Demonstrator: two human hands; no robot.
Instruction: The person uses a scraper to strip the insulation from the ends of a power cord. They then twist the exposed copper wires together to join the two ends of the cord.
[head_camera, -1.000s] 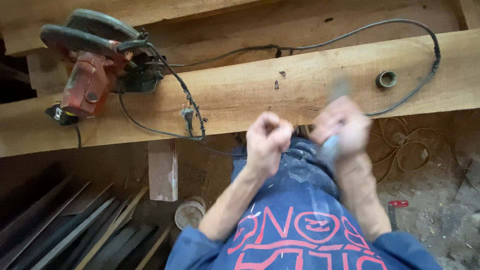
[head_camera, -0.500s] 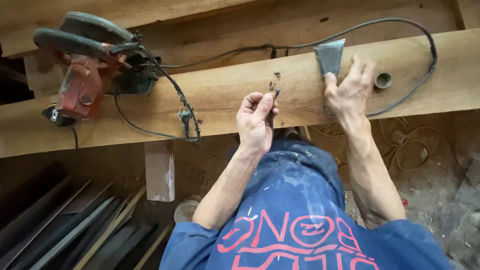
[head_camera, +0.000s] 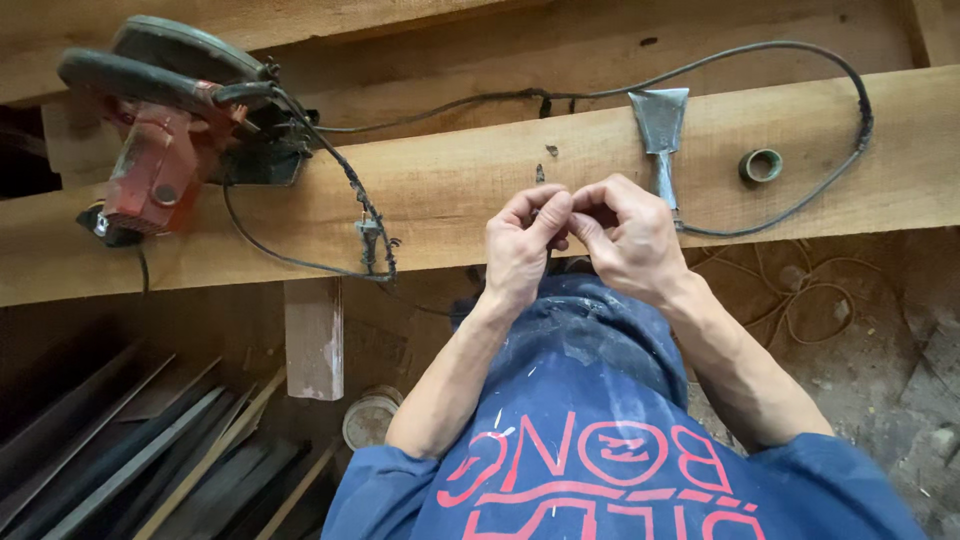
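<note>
Left hand (head_camera: 520, 245) and right hand (head_camera: 625, 235) meet fingertip to fingertip over the near edge of the long wooden plank (head_camera: 450, 185), pinching a small dark object (head_camera: 541, 212) between them; what the object is cannot be told. A grey metal chisel (head_camera: 661, 130) lies on the plank just beside the right hand, a small ring (head_camera: 761, 165) further right. A red circular saw (head_camera: 165, 140) rests at the plank's left end, its black cord (head_camera: 700, 80) looping across behind the hands.
</note>
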